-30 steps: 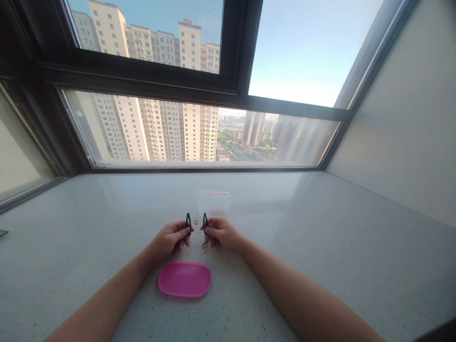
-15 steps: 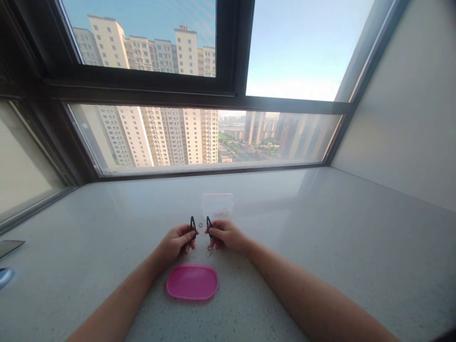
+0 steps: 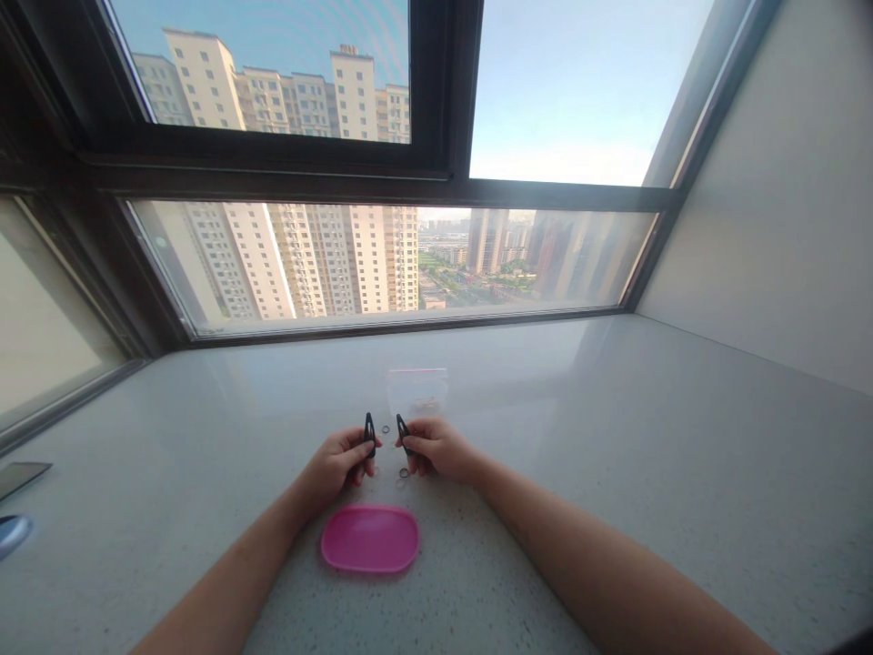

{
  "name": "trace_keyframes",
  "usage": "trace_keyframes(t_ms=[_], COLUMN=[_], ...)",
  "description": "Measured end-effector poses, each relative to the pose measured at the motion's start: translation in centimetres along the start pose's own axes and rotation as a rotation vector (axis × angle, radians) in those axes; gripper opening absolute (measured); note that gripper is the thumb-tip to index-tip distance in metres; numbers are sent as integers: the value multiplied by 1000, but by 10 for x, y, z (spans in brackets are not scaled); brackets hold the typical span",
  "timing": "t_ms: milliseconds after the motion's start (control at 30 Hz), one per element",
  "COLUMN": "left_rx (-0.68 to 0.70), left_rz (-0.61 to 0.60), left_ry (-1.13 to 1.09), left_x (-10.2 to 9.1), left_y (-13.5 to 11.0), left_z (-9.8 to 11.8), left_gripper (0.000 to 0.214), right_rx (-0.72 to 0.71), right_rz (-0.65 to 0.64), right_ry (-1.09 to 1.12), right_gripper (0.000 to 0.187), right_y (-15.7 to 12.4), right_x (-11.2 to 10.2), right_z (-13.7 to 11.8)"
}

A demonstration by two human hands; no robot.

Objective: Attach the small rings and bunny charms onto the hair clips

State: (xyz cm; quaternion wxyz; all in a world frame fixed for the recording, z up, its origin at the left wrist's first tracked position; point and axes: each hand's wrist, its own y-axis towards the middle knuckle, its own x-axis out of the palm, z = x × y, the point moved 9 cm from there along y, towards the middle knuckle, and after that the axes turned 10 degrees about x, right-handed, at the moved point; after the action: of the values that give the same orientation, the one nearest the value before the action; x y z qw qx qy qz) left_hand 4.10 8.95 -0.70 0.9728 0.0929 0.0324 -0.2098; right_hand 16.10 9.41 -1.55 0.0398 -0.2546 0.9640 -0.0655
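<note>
My left hand (image 3: 343,460) pinches a black snap hair clip (image 3: 369,429), its pointed end up. A second black snap hair clip (image 3: 402,429) is held between the thumb and fingers of my right hand (image 3: 435,448), upright with a slight lean to the left. The two clips are apart. Between and just below my hands lie small hair ties, among them a dark one (image 3: 404,473) and another dark one (image 3: 386,429) farther back. Some pale ones are faint. Nearer to me sits a pink oval tray (image 3: 370,540) with nothing in it.
Behind my hands a clear zip bag (image 3: 417,389) with small contents lies on the speckled white sill (image 3: 587,437). A flat dark object (image 3: 24,478) and a bluish rounded object (image 3: 12,535) are at the left edge. The window frame (image 3: 409,329) bounds the back.
Both hands keep hold of their clips. The right clip leans a little more to the left. The whole view has shifted slightly.
</note>
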Motion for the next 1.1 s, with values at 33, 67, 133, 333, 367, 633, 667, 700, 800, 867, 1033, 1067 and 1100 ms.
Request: trace_keyframes(t_ms=[33, 67, 133, 333, 367, 633, 667, 700, 800, 867, 1033, 1067, 1100], left_rx=[-1, -3, -9, 11, 12, 8, 5, 4, 8, 8, -1, -3, -6], left_rz=[2, 3, 1, -5, -4, -10, -9, -7, -5, -6, 0, 2, 2], left_ry=[-6, -9, -10, 5, 4, 7, 10, 12, 16, 14, 11, 10, 9], left_x=[0, 0, 0, 0, 0, -1, -1, -1, -2, -2, 0, 0, 0], left_y=[0, 0, 0, 1, 1, 0, 0, 0, 0, 0, 0, -1, -1], left_z=[0, 0, 0, 0, 0, 0, -1, -1, -1, -1, 2, 3, 3], left_gripper=[25, 25, 27, 34, 34, 31, 31, 31, 31, 32, 32, 32, 32], right_rx=[-1, -4, -14, -43, -45, -45, -47, -48, -44, -41, -41, -39, -35], right_rz=[0, 0, -1, -2, -5, -8, -10, -11, -18, -19, -7, -5, -4], right_ry=[-1, -2, 1, 0, -1, -12, -14, -15, -6, 1, -5, -6, -7], right_gripper=[26, 26, 26, 35, 36, 32, 31, 31, 29, 28, 27, 27, 28], right_y=[0, 0, 0, -1, -1, -2, -2, -2, -2, -3, -5, -5, -5], right_x=[0, 0, 0, 1, 1, 0, 0, 1, 1, 1, 1, 1, 1], right_z=[0, -1, -2, -5, -5, -4, -4, -4, -4, -5, -7, -7, -7])
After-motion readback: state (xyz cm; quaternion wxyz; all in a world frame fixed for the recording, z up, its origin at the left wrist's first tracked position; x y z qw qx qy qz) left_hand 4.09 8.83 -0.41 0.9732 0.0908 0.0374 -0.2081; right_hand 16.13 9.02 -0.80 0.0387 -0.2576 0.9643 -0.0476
